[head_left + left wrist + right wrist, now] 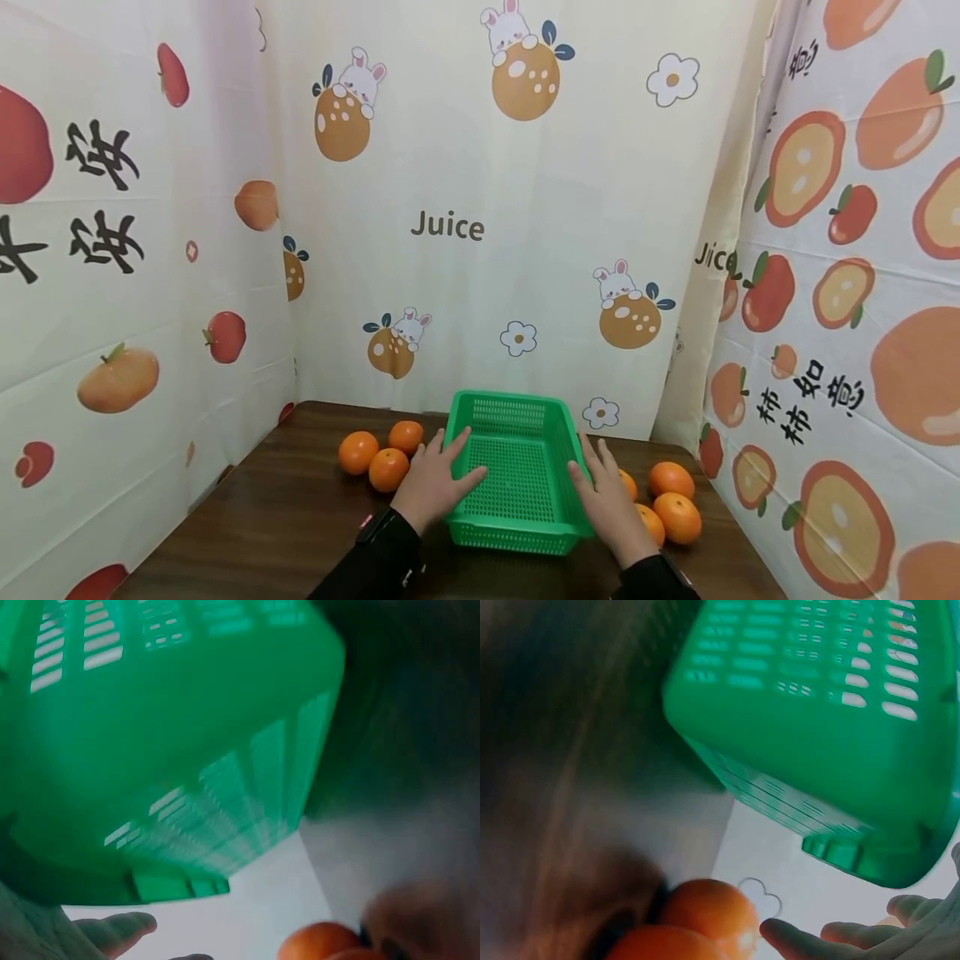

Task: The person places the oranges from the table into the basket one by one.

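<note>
A green plastic basket [517,529] with slotted walls stands on the table between my two hands, and nothing lies in it. My left hand [437,482] is at its left side, fingers spread, the thumb reaching over the rim. On the opposite side my right hand [609,504] has its fingers stretched out along the right rim. Both wrist views show the basket's outer wall [172,735] close up, with straight fingers [862,934] near the rim. Three oranges [358,452] sit just left of my left hand. Several more oranges [678,518] are grouped beyond my right hand, which partly hides them.
The dark brown wooden table [247,508] carries everything. A cream curtain [450,283] with rabbit and fruit prints hangs right behind it. Fruit-printed cloths flank it, one on the left [165,308] and one on the right [825,350].
</note>
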Tool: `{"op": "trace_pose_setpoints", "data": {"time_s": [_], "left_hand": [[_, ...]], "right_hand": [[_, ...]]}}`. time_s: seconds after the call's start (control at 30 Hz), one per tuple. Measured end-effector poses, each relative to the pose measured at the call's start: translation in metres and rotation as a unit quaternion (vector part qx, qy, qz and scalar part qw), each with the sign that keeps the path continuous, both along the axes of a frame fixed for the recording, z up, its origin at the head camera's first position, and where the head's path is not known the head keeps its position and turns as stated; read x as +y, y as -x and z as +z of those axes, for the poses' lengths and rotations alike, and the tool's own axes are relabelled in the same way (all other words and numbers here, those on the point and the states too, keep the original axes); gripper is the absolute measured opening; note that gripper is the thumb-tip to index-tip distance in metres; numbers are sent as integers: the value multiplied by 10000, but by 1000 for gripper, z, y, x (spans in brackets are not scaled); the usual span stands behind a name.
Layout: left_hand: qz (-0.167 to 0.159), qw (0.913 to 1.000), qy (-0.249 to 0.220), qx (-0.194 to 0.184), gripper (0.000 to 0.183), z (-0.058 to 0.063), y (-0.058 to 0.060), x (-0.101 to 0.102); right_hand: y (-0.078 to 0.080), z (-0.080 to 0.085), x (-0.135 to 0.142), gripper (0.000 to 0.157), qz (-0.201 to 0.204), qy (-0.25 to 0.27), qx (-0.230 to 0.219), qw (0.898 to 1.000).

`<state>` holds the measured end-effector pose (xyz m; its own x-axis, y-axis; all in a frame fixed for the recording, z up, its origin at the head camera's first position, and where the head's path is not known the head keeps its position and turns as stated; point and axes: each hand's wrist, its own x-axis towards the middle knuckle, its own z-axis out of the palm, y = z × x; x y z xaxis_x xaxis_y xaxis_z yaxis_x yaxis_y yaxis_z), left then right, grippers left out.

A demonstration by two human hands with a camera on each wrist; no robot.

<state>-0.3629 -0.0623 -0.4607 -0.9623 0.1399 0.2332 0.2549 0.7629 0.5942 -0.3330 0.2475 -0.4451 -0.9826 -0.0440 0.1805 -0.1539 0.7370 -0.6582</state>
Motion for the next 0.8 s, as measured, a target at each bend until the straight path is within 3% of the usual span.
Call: {"op": "trace_pose_setpoints", "data": {"time_s": [0.17,0.4,0.8], "left_hand": [[-228,9977,-478,-412,87,-7,-4,5],[-281,9935,-909,-631,93,-9,-8,13],[-182,9964,-666,-484,104,-10,-9,18]], "right_hand": [[-1,-16,-5,81,-112,237,-100,9996],[3,-24,-10,85,-49,349,-48,9994],[1,-28,-11,91,-80,287,-65,9995]]}}
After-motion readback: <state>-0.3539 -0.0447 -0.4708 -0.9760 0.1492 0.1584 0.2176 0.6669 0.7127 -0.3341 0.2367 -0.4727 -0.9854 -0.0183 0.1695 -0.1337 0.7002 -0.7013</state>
